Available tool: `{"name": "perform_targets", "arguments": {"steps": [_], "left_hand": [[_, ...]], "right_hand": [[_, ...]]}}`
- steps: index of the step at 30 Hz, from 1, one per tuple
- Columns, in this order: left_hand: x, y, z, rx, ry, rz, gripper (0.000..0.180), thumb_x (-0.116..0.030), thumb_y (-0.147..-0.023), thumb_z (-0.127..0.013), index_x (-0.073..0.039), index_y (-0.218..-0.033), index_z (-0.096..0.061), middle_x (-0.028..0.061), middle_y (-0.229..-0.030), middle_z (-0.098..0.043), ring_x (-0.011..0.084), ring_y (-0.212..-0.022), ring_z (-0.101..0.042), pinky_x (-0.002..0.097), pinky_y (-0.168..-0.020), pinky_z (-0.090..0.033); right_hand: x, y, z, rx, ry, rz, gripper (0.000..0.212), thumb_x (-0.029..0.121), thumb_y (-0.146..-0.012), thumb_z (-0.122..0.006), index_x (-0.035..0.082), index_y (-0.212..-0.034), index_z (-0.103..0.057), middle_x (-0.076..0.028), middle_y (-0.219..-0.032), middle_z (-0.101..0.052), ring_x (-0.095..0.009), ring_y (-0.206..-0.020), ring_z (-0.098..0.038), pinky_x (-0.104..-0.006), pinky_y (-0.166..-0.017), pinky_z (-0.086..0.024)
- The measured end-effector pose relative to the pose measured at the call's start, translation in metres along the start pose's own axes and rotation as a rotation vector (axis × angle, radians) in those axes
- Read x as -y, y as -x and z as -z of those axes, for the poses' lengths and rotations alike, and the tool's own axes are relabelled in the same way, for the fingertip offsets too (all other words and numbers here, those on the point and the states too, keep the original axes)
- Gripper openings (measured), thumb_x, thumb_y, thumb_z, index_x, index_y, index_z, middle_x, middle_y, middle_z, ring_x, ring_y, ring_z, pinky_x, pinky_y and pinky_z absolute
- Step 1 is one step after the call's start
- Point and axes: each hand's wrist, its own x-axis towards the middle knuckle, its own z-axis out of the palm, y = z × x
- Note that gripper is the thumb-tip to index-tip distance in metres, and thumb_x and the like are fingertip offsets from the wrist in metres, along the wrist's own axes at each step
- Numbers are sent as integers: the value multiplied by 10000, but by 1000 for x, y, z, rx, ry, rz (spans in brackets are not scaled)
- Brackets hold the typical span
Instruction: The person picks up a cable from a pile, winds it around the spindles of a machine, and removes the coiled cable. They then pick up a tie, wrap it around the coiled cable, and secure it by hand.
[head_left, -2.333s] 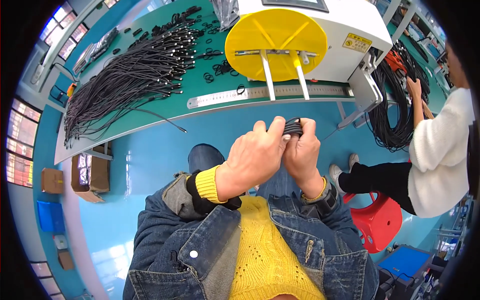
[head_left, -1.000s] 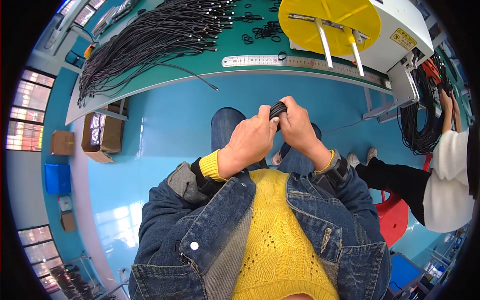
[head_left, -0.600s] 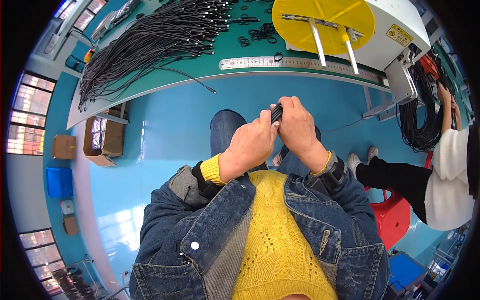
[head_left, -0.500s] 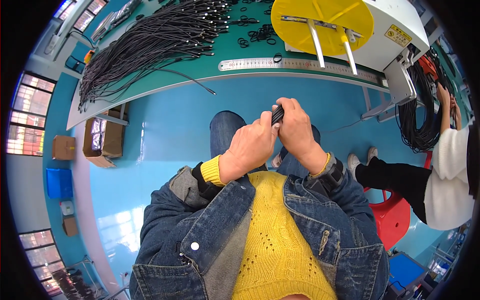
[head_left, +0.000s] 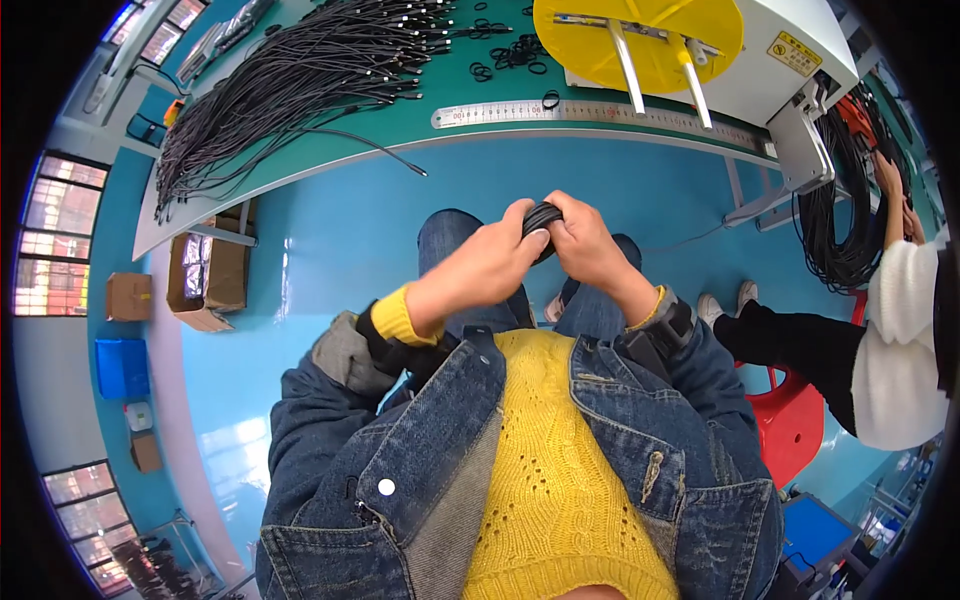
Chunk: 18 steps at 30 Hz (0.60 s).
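Coiled black cable (head_left: 541, 216) sits between the person's two hands, held in the air short of the green table (head_left: 462, 92). The left hand (head_left: 492, 260) is closed on its left side, thumb pressed across the loops; the right hand (head_left: 588, 245) is curled round its right side, some fingertips hidden. The step in hand looks like gathering the loops tight; the next move probably calls for a firm pinch, since they could spring apart. Whether they are fastened, I cannot tell. Ahead of the grip, a steel ruler (head_left: 600, 112) lies along the table edge, with loose black rings (head_left: 518, 52) behind it. Ahead-left spreads a heap of black cables (head_left: 300, 95); ahead-right stands a yellow disc (head_left: 653, 62).
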Motion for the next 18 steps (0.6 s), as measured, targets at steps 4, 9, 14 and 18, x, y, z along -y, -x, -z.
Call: {"name": "perform_targets", "arguments": {"steps": [4,9,14,18], "left_hand": [[-23,-19,19,152,683,409,196,-107,-807,-497,23,-950,-460,128,-733,-587,207,-568,-546,325,-495,-454],[-3,-20,12,432,999,996,148,-108,-759,-537,-47,-890,-508,73,-670,-558,124,-513,-518,261,-426,-407],[19,-19,2,628,910,1002,118,-130,-761,-560,-66,-855,-529,61,-658,-546,97,-496,-510,231,-405,-381],[17,-10,-4,591,662,789,129,-142,-751,-598,-56,-830,-544,39,-632,-539,91,-471,-493,236,-398,-380]], "right_hand": [[12,-1,-5,55,-215,-49,83,60,-760,-473,-20,-782,-478,-217,-780,-568,-387,-722,-550,-413,-614,-434],[-12,4,-10,-27,213,218,90,42,-749,-480,15,-834,-487,-192,-697,-556,-345,-618,-559,-359,-534,-439],[-8,4,-1,245,483,145,163,54,-730,-524,36,-877,-455,-185,-680,-566,-375,-632,-563,-406,-524,-440],[-25,7,-9,136,272,234,190,56,-722,-549,51,-881,-446,-170,-643,-563,-359,-607,-571,-411,-514,-444]]}}
